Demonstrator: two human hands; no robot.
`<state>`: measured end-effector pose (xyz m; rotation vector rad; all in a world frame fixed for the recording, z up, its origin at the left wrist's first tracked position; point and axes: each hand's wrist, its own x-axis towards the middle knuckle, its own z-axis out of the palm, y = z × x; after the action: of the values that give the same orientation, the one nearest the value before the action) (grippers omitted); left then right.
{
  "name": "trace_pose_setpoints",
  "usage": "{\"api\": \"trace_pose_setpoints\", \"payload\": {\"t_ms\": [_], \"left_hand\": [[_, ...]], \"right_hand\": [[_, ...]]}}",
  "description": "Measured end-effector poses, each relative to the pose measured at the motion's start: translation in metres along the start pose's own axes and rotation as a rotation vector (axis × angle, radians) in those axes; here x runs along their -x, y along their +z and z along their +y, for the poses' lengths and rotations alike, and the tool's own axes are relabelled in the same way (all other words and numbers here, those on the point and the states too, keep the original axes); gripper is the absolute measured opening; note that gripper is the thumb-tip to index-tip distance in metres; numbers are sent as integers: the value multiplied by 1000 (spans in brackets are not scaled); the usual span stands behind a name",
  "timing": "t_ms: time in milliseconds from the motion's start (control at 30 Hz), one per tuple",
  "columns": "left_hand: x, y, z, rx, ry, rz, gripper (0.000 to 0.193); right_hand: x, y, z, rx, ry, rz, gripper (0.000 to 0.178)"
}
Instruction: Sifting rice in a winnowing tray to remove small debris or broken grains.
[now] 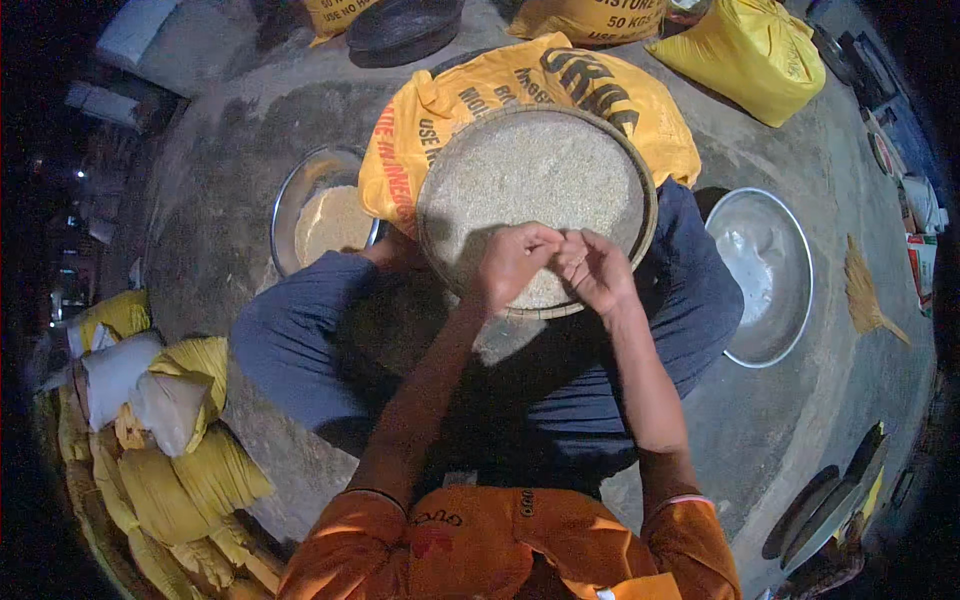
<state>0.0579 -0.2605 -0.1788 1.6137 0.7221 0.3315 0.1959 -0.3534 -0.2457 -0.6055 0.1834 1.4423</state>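
Observation:
A round, shallow winnowing tray [648,215] with a woven rim rests over my crossed legs, spread with pale grain [545,165]. Both hands are held together above its near side. My left hand [512,262] is closed, thumb and fingertips pinched and pointing toward the other hand. What the pinch holds, if anything, is too small to make out. My right hand [600,272] is turned partly palm up with its fingers curled in, almost touching the left fingertips. Small pale bits seem to lie at its fingers, but I cannot name them.
An orange printed sack [660,140] lies under the tray's far side. To the left stands a metal basin [283,215] holding tan grain; a wide metal basin [790,320] is at right. A yellow sack [750,60], a hand broom [865,290] and piled yellow sacks [190,480] lie around.

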Motion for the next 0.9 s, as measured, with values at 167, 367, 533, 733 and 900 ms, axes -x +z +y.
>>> {"api": "trace_pose_setpoints", "payload": {"t_ms": [167,367,533,733,900], "left_hand": [[8,-42,-56,-172,113,171,14],[29,-33,-61,-572,250,262,9],[26,-14,-61,-565,294,327,4],[18,-2,-64,-750,261,326,4],[14,-1,-67,-737,245,310,3]], "right_hand": [[22,20,-26,-4,-151,171,22],[26,-9,-47,-51,-233,96,20],[26,-8,-44,-66,-209,104,19],[23,-10,-44,-83,-196,93,19],[21,-14,-44,-136,-185,26,19]]}}
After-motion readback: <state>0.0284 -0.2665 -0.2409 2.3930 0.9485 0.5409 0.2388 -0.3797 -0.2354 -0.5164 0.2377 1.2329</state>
